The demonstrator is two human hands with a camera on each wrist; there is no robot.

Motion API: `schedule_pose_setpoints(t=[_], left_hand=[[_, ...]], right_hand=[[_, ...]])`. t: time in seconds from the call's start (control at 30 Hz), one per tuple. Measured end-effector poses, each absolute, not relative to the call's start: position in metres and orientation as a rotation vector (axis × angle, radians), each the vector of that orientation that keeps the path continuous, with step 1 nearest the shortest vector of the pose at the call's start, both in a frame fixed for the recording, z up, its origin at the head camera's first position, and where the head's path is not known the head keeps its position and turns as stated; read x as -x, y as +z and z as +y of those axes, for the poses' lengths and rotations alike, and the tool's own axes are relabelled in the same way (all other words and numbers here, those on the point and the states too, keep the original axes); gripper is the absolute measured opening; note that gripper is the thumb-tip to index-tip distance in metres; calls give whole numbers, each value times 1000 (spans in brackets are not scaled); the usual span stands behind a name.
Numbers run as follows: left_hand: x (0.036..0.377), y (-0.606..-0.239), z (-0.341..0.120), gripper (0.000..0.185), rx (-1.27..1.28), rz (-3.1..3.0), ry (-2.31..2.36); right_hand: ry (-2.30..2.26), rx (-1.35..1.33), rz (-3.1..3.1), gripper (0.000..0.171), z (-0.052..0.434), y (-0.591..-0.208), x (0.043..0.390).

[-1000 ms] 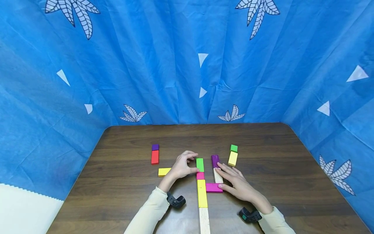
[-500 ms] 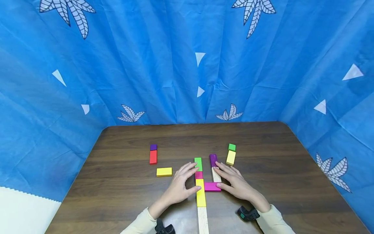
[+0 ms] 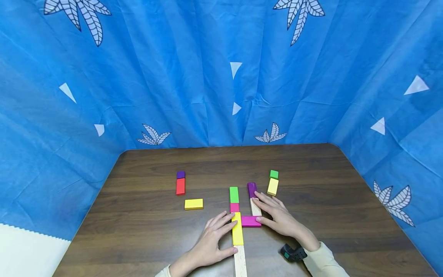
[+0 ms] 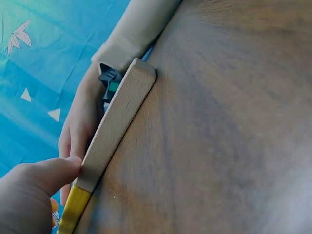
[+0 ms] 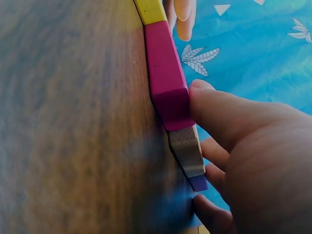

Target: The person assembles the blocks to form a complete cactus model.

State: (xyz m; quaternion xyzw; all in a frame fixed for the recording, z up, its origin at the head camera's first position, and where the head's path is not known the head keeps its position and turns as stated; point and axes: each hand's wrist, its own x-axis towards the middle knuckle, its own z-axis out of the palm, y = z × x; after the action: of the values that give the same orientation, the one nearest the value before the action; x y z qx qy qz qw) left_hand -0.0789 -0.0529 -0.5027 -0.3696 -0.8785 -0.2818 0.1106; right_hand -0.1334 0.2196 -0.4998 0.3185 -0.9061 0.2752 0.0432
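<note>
My left hand lies over a column of wooden blocks, fingertips on the long yellow block and thumb at the plain wood block below it. In the left wrist view that thumb touches the side of the plain block. Farther up the column come a small pink block and a green block. A magenta block branches off to the right. My right hand rests its thumb on the magenta block's end, its fingers on a short plain block and a purple block.
To the left lie a yellow block and a red block with a dark purple one behind it. A pale yellow block and a small green block are at the right. Blue curtain surrounds the table.
My left hand has moved from the green block down the column toward me, onto the yellow and plain blocks. The right hand keeps its place. The head view has shifted slightly.
</note>
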Motion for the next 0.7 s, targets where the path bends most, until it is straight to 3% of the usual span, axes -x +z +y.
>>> schedule_pose_setpoints(t=[0.43, 0.7], left_hand=[[80, -511, -56, 60, 1106, -2556, -752], [81, -513, -55, 60, 1113, -2525, -745]], right_hand=[[918, -914, -2767, 55, 217, -495, 134], [924, -548, -2623, 53, 239, -479, 153]])
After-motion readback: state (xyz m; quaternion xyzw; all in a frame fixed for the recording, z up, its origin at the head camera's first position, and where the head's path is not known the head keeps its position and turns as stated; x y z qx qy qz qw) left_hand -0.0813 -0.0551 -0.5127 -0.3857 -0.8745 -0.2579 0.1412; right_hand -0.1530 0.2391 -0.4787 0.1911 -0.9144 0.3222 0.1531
